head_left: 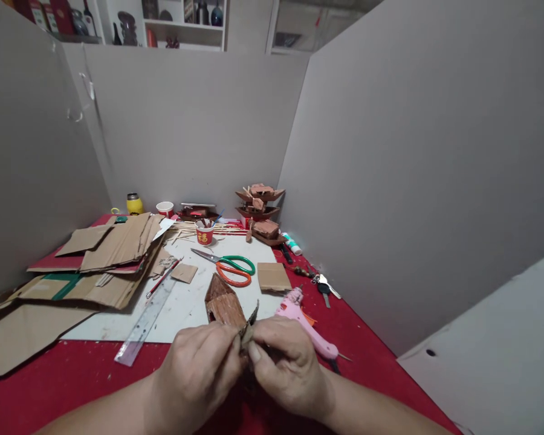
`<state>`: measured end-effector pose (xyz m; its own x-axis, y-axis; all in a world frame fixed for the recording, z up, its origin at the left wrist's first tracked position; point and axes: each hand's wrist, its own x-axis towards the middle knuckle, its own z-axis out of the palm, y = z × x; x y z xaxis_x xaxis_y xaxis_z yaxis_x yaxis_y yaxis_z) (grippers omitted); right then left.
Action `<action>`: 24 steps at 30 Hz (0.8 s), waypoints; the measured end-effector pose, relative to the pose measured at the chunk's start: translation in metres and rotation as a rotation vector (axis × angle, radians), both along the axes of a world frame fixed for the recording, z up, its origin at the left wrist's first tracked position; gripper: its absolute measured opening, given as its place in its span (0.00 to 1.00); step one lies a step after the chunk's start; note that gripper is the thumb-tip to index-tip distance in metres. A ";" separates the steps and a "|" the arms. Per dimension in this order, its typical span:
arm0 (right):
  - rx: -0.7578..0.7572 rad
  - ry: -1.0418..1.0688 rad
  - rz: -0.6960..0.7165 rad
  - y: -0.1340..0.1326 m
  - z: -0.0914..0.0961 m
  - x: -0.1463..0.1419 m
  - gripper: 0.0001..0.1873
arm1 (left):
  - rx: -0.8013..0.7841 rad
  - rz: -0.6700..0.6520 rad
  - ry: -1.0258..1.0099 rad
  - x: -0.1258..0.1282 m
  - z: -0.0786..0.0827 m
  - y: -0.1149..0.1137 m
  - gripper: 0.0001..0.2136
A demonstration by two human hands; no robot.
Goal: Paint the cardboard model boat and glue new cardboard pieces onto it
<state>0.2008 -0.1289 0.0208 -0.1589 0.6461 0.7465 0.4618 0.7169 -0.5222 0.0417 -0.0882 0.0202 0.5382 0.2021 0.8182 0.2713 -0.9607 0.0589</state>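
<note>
Beneath the scissors (219, 260): a pale board (185, 305), specked with crumbs, laid over a red cloth (86, 376).
Room beyond the scissors: a grey panel (185, 121) stands at the back, others flank it; above, white shelves (185, 25) carry bottles and ornaments.
Cups: just past the scissors' blades, a red paper cup (204, 235) with a gold character, brown-stained inside; farther back and left of the scissors, a red-and-white cup (165, 210), contents hidden.
Yellow jar (135, 205): dark-topped, well behind and left of the scissors.
Cardboard sheets (122, 241): heaped left of the scissors, edges torn and corrugated; a squarish cardboard piece (273, 277) lies just right of the handles.
Thin sticks (229, 230): pale, straight, strewn behind the scissors.
Stacked boats (259, 205): brown, pointed, behind and right of the scissors.
Glue gun (306, 323): smooth pink plastic, right of the scissors and nearer.
Model boat (226, 305): just nearer than the scissors, sharp-tipped, its ridged brown hood grained like wood.
Grip: nearer still than the scissors, left hand (204, 365) and right hand (290, 365) both pinch a small brown scrap (246, 337) at the boat's near end.
</note>
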 end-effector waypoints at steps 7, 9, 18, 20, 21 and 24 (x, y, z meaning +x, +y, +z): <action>-0.120 0.014 0.040 0.004 -0.008 0.000 0.12 | -0.139 -0.106 0.167 -0.003 0.000 0.012 0.06; -0.148 0.023 0.039 0.004 -0.009 0.000 0.13 | -0.087 -0.084 0.185 -0.002 -0.002 0.014 0.07; -0.396 0.079 0.004 0.001 -0.008 0.000 0.16 | 0.282 0.086 0.222 -0.005 -0.012 0.016 0.09; -0.405 0.084 0.013 0.001 -0.009 0.000 0.18 | 0.291 0.088 0.228 -0.006 -0.012 0.015 0.10; -0.385 0.073 0.001 0.002 -0.009 0.000 0.19 | 0.293 0.089 0.232 -0.005 -0.011 0.015 0.10; -0.237 0.014 -0.067 0.004 -0.010 0.001 0.17 | 0.271 0.097 0.213 -0.002 -0.010 0.014 0.08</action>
